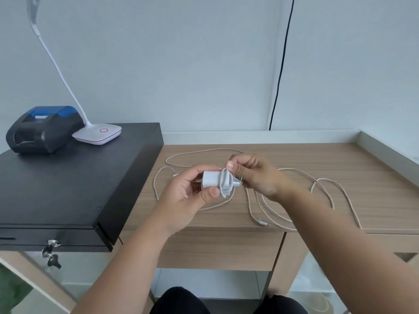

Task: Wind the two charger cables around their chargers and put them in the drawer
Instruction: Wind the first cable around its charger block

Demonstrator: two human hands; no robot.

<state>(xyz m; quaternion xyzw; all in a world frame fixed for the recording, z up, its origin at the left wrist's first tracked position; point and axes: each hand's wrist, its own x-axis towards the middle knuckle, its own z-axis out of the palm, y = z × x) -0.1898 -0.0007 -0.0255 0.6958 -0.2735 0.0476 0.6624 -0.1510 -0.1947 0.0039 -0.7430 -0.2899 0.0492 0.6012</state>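
White charger (212,179) gripped in left hand (188,196), right hand (254,175) fingers pinching its wound cable (224,183), no legible writing

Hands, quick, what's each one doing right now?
Left hand: grip closed on the charger.
Right hand: grip pinching the white cable wound on the charger.

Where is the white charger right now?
Mid-frame in the head view, the white charger is held above the wooden desk between the left hand and right hand.
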